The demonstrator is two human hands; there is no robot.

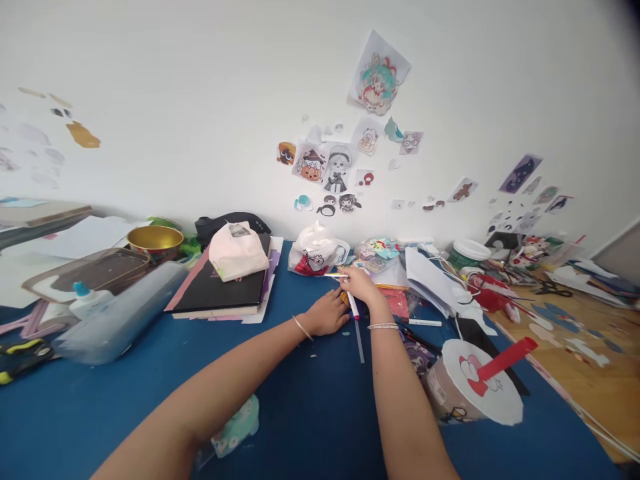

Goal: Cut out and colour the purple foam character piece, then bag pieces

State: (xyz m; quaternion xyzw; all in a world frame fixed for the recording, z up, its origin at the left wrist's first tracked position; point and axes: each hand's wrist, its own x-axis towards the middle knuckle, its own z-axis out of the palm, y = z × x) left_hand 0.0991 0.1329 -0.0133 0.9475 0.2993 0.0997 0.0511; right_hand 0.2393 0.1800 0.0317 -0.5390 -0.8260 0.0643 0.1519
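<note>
My left hand (pixel 329 313) lies palm down on the blue tabletop (pixel 310 393), its fingers spread a little. Just right of it, my right hand (pixel 359 283) pinches a slim white marker (pixel 334 275) that points left toward a plastic bag with a red and white print (pixel 314 252). A second marker with a purple end (pixel 353 306) stands out below my right hand, and whether my fingers touch it is hard to tell. Below that marker lies a narrow translucent strip (pixel 360 343). Another white marker (pixel 424 322) rests to the right.
A cup with a red straw (pixel 473 383) stands near my right forearm. Books (pixel 220 290) bearing a pale pouch (pixel 238 252) lie left of centre. Farther left are a glue bottle (pixel 90 300) and a gold bowl (pixel 156 241). Papers (pixel 435 280) and scissors (pixel 553 287) are at right.
</note>
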